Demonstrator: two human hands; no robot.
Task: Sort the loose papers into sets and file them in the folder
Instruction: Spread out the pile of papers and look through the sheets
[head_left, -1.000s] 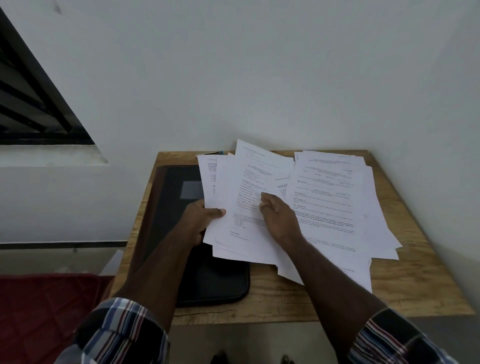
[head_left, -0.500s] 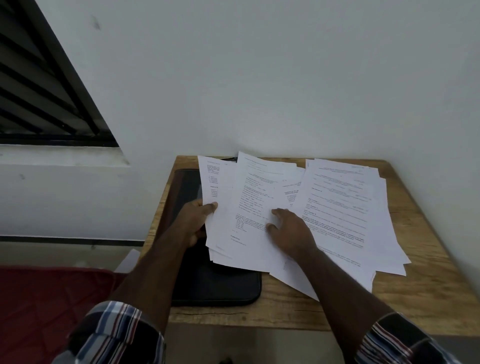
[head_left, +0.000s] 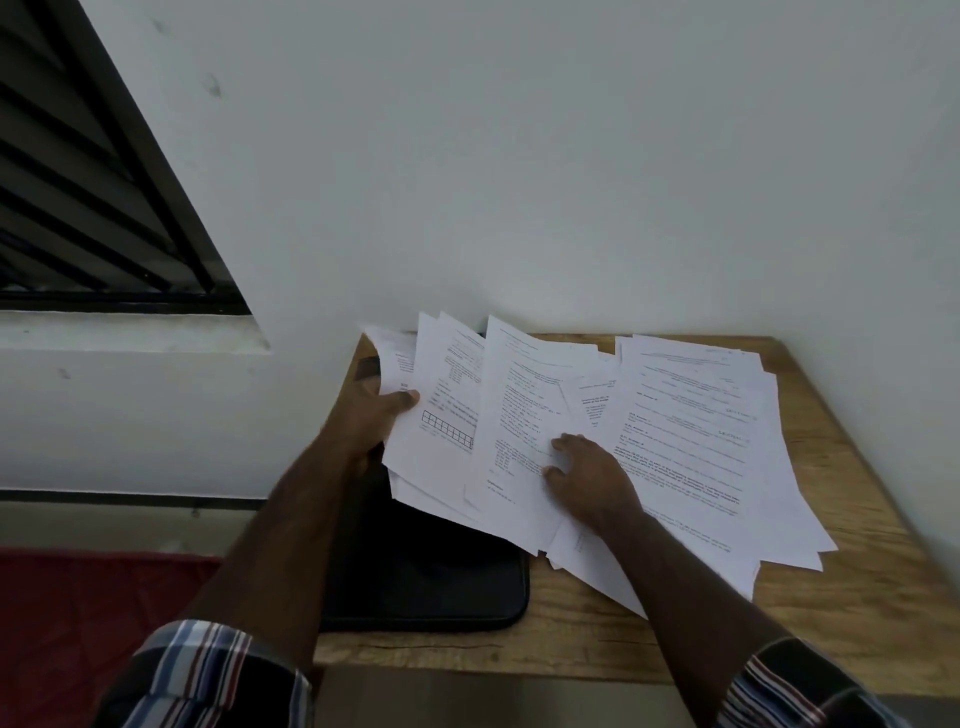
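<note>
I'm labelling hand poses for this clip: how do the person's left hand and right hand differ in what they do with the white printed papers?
The left hand grips a fanned bunch of white printed papers at its left edge, thumb on top, lifted above the black folder; the right hand lies flat, fingers spread, on sheets further right. The left hand is over the folder, the right over the wooden table. Both touch the papers.

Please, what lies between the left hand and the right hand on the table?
In the head view, fanned printed sheets fill the stretch between the left hand, which grips their left edge, and the right hand, which rests on them.
</note>
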